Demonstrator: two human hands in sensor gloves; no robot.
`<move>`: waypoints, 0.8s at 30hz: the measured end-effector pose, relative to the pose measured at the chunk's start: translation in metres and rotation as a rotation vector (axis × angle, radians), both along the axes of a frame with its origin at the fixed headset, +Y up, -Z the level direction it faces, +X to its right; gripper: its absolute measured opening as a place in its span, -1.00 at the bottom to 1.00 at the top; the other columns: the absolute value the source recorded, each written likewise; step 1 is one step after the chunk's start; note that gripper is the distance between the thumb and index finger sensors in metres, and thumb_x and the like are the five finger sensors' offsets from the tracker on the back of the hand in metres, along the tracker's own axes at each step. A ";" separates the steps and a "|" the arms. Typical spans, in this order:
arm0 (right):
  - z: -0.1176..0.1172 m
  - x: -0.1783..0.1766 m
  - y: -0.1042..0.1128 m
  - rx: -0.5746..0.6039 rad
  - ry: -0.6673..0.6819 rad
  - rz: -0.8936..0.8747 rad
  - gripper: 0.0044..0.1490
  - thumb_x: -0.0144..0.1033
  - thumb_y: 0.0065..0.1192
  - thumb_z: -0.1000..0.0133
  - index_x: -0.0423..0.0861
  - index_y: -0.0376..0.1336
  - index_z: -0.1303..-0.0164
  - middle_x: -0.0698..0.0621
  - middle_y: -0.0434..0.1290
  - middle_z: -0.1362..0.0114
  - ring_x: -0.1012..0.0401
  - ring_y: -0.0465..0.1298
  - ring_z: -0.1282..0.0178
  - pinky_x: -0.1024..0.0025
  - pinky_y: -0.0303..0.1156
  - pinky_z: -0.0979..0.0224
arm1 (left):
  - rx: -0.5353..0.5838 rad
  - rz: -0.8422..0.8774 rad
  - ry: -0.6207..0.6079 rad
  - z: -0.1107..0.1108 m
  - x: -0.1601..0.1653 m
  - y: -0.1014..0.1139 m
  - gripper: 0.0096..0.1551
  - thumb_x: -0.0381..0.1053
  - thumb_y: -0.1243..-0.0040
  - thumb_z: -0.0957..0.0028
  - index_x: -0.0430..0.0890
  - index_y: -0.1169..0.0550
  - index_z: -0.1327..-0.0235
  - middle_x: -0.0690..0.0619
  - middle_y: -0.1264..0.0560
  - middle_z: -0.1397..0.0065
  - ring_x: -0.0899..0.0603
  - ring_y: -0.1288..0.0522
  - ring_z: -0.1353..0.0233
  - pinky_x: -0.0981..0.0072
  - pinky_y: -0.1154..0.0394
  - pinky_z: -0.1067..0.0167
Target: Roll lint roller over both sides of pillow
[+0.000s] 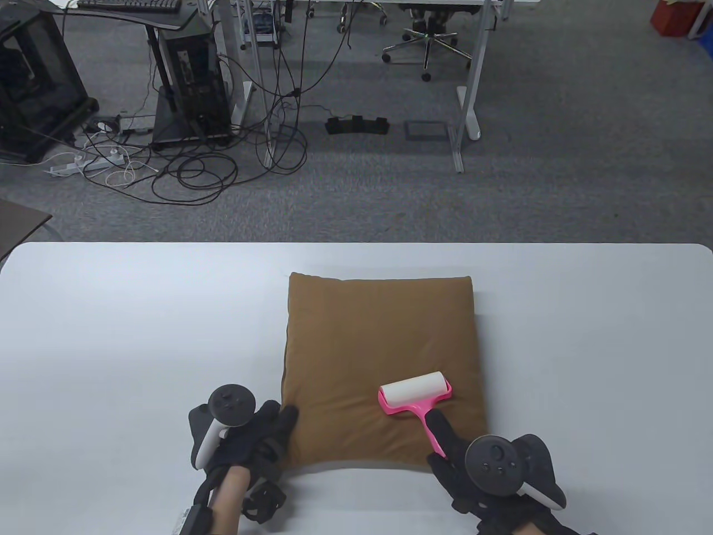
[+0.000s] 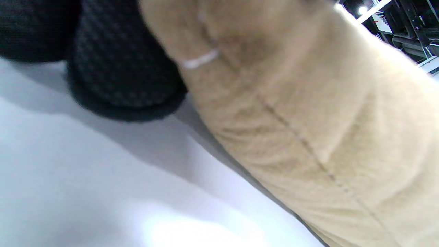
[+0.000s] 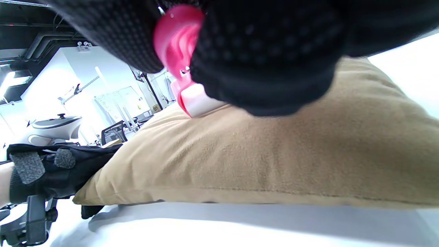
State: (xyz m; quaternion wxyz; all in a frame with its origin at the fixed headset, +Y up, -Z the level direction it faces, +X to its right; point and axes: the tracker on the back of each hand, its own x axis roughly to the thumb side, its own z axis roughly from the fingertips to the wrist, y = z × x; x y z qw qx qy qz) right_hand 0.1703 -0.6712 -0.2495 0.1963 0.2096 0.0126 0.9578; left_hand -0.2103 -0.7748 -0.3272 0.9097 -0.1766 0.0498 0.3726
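The square tan fabric pillow [image 1: 381, 368] lies flat on the white table [image 1: 111, 334]. The right hand [image 1: 468, 468] grips the pink-handled lint roller [image 1: 416, 394], its white drum on the near right area. The left hand [image 1: 250, 434] pinches the near left corner. I judge the top side under way, the underside untouched.

The pillow [image 1: 379, 362] fills the table's [image 1: 111, 334] lower centre; bare tabletop lies open to its left, right and above.

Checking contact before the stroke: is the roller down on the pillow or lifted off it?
Down: the lint roller rests on the pillow, its white drum touching the fabric.
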 end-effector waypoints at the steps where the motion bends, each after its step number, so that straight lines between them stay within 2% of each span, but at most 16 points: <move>1: 0.000 0.001 0.000 -0.001 0.002 0.001 -0.22 -0.12 0.13 -0.28 -0.11 -0.01 -0.66 -0.14 0.68 0.13 0.18 0.67 0.52 0.16 0.60 0.38 | 0.000 0.001 0.001 0.000 0.000 0.000 -0.04 0.33 0.08 -0.09 -0.38 -0.27 -0.46 -0.14 -0.69 0.10 -0.13 -0.74 0.46 -0.07 -0.63 0.33; 22: -0.003 -0.001 -0.001 -0.016 -0.017 0.010 -0.22 -0.10 0.12 -0.29 -0.08 -0.03 -0.67 -0.13 0.68 0.12 0.17 0.67 0.50 0.15 0.59 0.36 | 0.017 -0.007 0.007 0.002 -0.002 0.001 -0.05 0.32 0.07 -0.10 -0.38 -0.25 -0.46 -0.16 -0.68 0.04 -0.14 -0.74 0.42 -0.09 -0.62 0.30; 23: -0.003 -0.001 -0.001 -0.015 -0.018 0.011 -0.22 -0.10 0.12 -0.29 -0.08 -0.03 -0.67 -0.14 0.68 0.11 0.16 0.67 0.49 0.15 0.59 0.35 | 0.021 -0.018 0.012 0.003 -0.002 0.003 -0.05 0.32 0.07 -0.10 -0.37 -0.24 -0.47 -0.17 -0.67 0.00 -0.16 -0.74 0.37 -0.11 -0.61 0.26; 24: -0.003 -0.001 0.000 -0.012 -0.022 0.010 -0.21 -0.10 0.11 -0.29 -0.09 -0.04 -0.67 -0.14 0.68 0.09 0.16 0.67 0.48 0.14 0.59 0.34 | 0.032 -0.025 0.016 0.004 -0.002 0.006 -0.03 0.32 0.06 -0.10 -0.36 -0.17 -0.51 -0.23 -0.57 -0.18 -0.22 -0.71 0.16 -0.17 -0.56 0.10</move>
